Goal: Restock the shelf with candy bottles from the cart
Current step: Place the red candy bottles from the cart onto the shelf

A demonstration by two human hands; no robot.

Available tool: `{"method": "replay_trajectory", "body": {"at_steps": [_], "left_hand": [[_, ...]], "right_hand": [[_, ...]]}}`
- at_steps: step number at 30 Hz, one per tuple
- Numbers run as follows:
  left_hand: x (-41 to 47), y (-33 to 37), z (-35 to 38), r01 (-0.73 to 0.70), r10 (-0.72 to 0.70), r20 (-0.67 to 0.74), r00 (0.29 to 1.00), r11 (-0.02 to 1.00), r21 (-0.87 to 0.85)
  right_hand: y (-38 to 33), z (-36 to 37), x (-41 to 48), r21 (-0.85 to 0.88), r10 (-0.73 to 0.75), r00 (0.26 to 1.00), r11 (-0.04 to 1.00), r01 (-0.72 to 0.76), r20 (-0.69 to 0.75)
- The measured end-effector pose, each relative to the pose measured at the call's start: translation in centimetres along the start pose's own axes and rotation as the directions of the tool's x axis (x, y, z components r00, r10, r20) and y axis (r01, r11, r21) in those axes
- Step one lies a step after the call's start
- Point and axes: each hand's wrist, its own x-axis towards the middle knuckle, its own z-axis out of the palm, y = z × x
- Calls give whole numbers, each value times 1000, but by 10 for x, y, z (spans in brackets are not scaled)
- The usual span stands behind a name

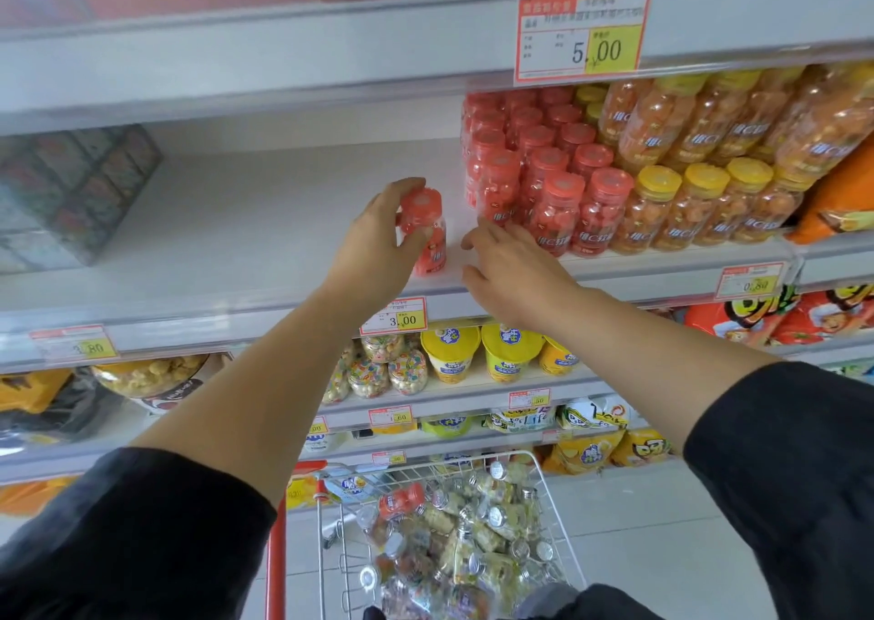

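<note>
A grey, blurred patterned carton [71, 189] sits far left. A red-bordered white-and-yellow price label reading 5.00 [581, 35] hangs up top; a smaller label reading 3.00 [395, 317] hangs lower. Beneath it stand clear jars of multicoloured sweets [378, 371], with yellow lidded paper cups [451, 352] just beside them. Orange printed snack bags [756, 319] lie far right.

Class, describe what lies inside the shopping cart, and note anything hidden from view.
Inside the cart lie one red-capped candy bottle and many clear silver-capped bottles in a heap. The heap covers whatever lies beneath and the cart's floor.
</note>
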Motion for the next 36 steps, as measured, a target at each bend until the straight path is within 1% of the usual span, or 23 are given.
{"method": "replay_trajectory", "body": {"at_steps": [3, 5, 6, 9, 12, 15, 17, 20, 22, 29, 30, 32, 34, 35, 36], "left_hand": [[-2, 4, 4, 53, -53, 1, 999, 997, -62], [-2, 10, 8, 77, -73, 32, 997, 989, -124], [-2, 14, 11, 71, -63, 57, 996, 986, -149], [1, 26, 23, 33, -13, 127, 992, 988, -154], [8, 33, 33, 19, 7, 159, 987, 986, -163], [16, 35, 43, 3, 16, 164, 986, 993, -119], [20, 35, 49, 10, 10, 160, 987, 992, -123], [23, 33, 55, 43, -8, 144, 990, 969, -243], [22, 31, 57, 82, -37, 144, 989, 942, -325], [33, 23, 60, 212, -155, 156, 976, 850, -483], [34, 22, 59, 229, -181, 143, 973, 836, -499], [40, 20, 58, 254, -251, 75, 965, 829, -498], [49, 18, 55, 294, -329, 18, 944, 816, -498], [53, 18, 52, 334, -369, 37, 929, 789, -516], [58, 18, 51, 384, -402, 91, 911, 747, -543]], "right_hand": [[2, -2, -10, 46, -34, 998, 998, 37, -48], [6, -4, -22, 88, -62, 993, 994, 71, -99], [10, -5, -28, 101, -70, 990, 991, 83, -123], [22, -7, -44, 137, -63, 984, 987, 86, -167], [32, -9, -51, 148, -43, 979, 986, 73, -197], [37, -11, -52, 156, -49, 975, 984, 84, -217], [40, -11, -50, 158, -56, 971, 983, 94, -231], [44, -9, -49, 169, -59, 968, 980, 103, -245], [46, -7, -48, 170, -69, 966, 979, 113, -249], [51, 1, -45, 127, -72, 958, 986, 110, -276], [52, 2, -44, 112, -81, 956, 987, 116, -280], [53, 3, -42, 88, -103, 953, 987, 133, -283], [55, 3, -40, 74, -136, 949, 984, 163, -286], [56, 4, -40, 71, -154, 944, 981, 182, -290], [57, 4, -39, 69, -171, 940, 977, 200, -297]]}}
